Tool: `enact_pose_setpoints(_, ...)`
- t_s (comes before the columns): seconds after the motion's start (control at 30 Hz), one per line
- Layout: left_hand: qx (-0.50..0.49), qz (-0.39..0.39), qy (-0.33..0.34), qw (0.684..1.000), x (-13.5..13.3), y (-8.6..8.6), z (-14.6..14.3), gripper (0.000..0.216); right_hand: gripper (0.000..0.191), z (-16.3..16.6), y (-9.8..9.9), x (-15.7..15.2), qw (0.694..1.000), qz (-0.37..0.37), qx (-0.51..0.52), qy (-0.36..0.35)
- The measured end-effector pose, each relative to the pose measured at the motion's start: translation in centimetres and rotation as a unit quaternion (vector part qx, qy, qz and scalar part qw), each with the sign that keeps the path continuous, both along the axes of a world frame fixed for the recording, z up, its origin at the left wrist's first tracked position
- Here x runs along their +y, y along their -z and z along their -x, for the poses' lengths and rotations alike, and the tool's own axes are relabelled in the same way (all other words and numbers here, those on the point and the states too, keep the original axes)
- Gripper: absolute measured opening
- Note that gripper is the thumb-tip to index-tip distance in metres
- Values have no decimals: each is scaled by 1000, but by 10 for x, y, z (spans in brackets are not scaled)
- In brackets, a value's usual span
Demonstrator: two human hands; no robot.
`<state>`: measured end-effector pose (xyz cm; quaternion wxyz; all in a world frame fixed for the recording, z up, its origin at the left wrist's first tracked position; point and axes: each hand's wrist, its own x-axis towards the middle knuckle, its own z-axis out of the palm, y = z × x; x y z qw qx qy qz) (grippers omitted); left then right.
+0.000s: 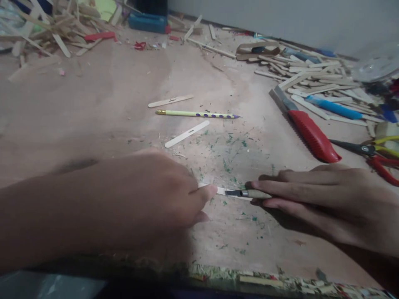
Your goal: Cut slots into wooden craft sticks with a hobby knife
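Note:
My left hand (174, 191) is closed, its fingertips pinning a pale wooden craft stick (221, 191) on the wooden tabletop (109, 95). Most of that stick is hidden under the fingers. My right hand (324, 199) grips a small carving chisel (257, 194) by its light handle, and the flat metal blade rests over the stick close to my left fingertips. Just beyond the hands lie a craft stick with a small slot (187, 134), a yellow pencil with purple spots (199, 114), and another slotted stick (171, 101).
To the right lie a red utility knife (314, 135), scissors with red and yellow handles (368, 150), a blue pen-like tool (335, 107) and heaped craft sticks (327, 79). Wood scraps (59, 29) and a blue box (148, 23) stand at the back. Green shavings surround the hands.

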<state>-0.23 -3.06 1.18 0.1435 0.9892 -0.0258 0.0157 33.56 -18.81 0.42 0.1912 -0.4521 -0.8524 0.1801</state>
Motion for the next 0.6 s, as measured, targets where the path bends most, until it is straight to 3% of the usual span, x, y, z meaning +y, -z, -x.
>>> enact_pose_setpoints(0.27,-21,11,3,1000,6,4,6,22,40,4,-3,-4,998,-24,-7,66)
enact_pose_setpoints(0.5,-15,16,6,1000,7,-3,1,25,49,6,-8,-6,999,-26,-3,42)
enact_pose_setpoints(0.6,-16,13,6,1000,7,-1,1,25,45,6,-6,-4,997,-46,-51,32)
